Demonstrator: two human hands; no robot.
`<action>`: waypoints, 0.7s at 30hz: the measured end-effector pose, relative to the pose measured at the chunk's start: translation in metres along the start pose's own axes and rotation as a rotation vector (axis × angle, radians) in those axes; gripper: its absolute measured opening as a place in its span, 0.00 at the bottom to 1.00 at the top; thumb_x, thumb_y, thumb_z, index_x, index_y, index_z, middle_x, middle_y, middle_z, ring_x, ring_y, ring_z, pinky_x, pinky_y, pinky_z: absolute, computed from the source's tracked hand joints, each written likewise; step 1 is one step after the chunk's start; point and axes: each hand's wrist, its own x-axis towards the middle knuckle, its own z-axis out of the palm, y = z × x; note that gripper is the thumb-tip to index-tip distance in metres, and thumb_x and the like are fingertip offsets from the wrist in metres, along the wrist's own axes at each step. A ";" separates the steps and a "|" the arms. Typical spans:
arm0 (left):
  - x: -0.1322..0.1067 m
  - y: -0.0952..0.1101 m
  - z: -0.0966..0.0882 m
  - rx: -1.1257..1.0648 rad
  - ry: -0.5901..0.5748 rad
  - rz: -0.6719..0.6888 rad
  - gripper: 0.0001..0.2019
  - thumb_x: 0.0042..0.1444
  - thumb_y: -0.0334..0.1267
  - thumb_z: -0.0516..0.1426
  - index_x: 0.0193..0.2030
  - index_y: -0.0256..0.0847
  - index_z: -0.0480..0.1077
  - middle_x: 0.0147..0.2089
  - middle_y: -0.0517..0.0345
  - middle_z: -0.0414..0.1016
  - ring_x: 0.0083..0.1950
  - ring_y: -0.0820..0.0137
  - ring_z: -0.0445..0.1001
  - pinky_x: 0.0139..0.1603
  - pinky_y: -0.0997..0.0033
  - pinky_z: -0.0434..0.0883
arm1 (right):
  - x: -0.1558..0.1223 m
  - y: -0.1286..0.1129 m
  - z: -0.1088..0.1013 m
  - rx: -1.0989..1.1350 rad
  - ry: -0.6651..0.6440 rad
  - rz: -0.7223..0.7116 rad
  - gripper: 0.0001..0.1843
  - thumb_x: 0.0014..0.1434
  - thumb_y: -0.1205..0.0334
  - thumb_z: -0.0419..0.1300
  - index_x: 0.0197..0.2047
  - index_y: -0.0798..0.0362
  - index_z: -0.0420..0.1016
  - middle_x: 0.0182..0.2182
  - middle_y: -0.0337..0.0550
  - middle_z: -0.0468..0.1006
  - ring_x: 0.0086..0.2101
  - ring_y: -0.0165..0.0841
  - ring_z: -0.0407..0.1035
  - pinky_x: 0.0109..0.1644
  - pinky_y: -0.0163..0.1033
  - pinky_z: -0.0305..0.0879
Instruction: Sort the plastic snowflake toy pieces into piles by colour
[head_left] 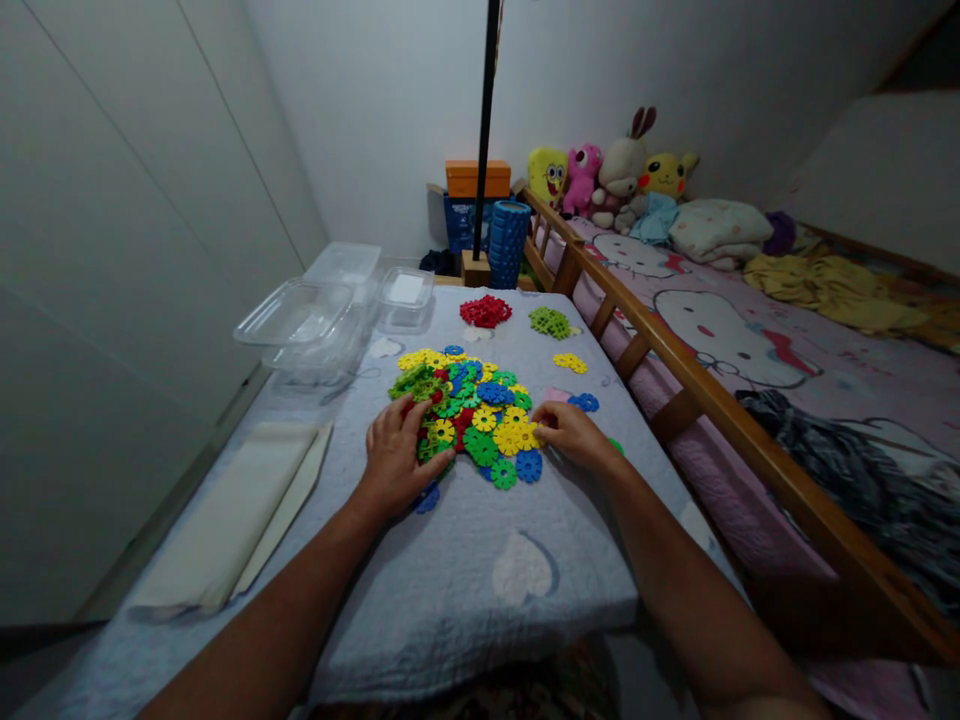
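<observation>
A mixed pile of flower-shaped plastic building discs (484,420) in yellow, green, blue and red lies on the cloth-covered table. My left hand (400,450) rests on the pile's left side, fingers apart, touching the light green and red pieces. At the pile's right edge, my right hand (574,432) has thumb and index finger pinched on a yellow disc (525,434); its other fingers are curled. Beyond the pile sit a red heap (486,311) and a light green heap (550,322). Smaller groups of yellow discs (570,363) and blue discs (583,402) lie near my right hand.
Clear plastic containers (300,315) stand at the back left, with a smaller lidded box (406,290) beside them. A folded cream cloth (232,515) lies on the left. A wooden bed rail (675,385) runs along the table's right side. Behind the table rises a black pole (485,130).
</observation>
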 end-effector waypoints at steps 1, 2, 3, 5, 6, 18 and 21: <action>0.000 0.000 0.000 0.005 -0.002 0.006 0.37 0.56 0.55 0.62 0.69 0.45 0.62 0.72 0.40 0.56 0.72 0.45 0.56 0.71 0.39 0.55 | 0.001 0.002 -0.002 0.047 -0.019 0.010 0.07 0.50 0.69 0.61 0.35 0.54 0.75 0.27 0.35 0.72 0.28 0.29 0.64 0.33 0.34 0.56; -0.001 0.000 0.000 0.009 -0.006 0.010 0.38 0.55 0.56 0.62 0.69 0.45 0.62 0.72 0.40 0.56 0.72 0.45 0.56 0.71 0.39 0.55 | 0.003 0.003 -0.004 0.088 -0.035 0.015 0.05 0.50 0.68 0.61 0.34 0.53 0.74 0.26 0.34 0.71 0.27 0.29 0.63 0.31 0.34 0.55; -0.001 0.000 0.000 0.014 -0.012 0.013 0.38 0.54 0.56 0.63 0.69 0.45 0.62 0.72 0.41 0.56 0.72 0.44 0.56 0.71 0.39 0.55 | 0.004 0.004 -0.006 0.123 -0.046 0.017 0.04 0.49 0.67 0.61 0.32 0.53 0.73 0.25 0.34 0.71 0.26 0.28 0.63 0.30 0.34 0.54; -0.001 0.001 0.000 0.022 -0.022 0.017 0.39 0.53 0.56 0.63 0.69 0.46 0.62 0.72 0.41 0.55 0.72 0.44 0.56 0.70 0.38 0.56 | 0.007 0.004 -0.011 0.174 -0.055 0.017 0.05 0.48 0.63 0.63 0.30 0.52 0.72 0.23 0.33 0.69 0.25 0.28 0.61 0.29 0.34 0.53; -0.001 0.001 -0.001 0.026 -0.024 0.019 0.39 0.53 0.56 0.63 0.70 0.46 0.62 0.73 0.41 0.55 0.72 0.44 0.56 0.70 0.38 0.56 | 0.008 0.003 -0.014 0.192 -0.061 0.016 0.06 0.48 0.61 0.64 0.29 0.52 0.71 0.23 0.33 0.69 0.25 0.28 0.61 0.29 0.34 0.53; -0.002 -0.001 0.001 0.035 -0.021 0.039 0.40 0.52 0.54 0.64 0.70 0.44 0.63 0.73 0.39 0.55 0.72 0.42 0.56 0.71 0.38 0.55 | 0.076 0.027 -0.070 0.183 0.408 0.119 0.06 0.44 0.61 0.61 0.28 0.52 0.71 0.23 0.36 0.72 0.27 0.30 0.66 0.32 0.35 0.61; -0.002 -0.001 0.001 0.038 -0.027 0.039 0.40 0.52 0.55 0.64 0.69 0.43 0.63 0.73 0.39 0.55 0.72 0.42 0.55 0.71 0.38 0.56 | 0.096 0.037 -0.073 0.117 0.526 0.175 0.07 0.43 0.63 0.60 0.30 0.51 0.71 0.25 0.37 0.73 0.28 0.33 0.68 0.33 0.36 0.62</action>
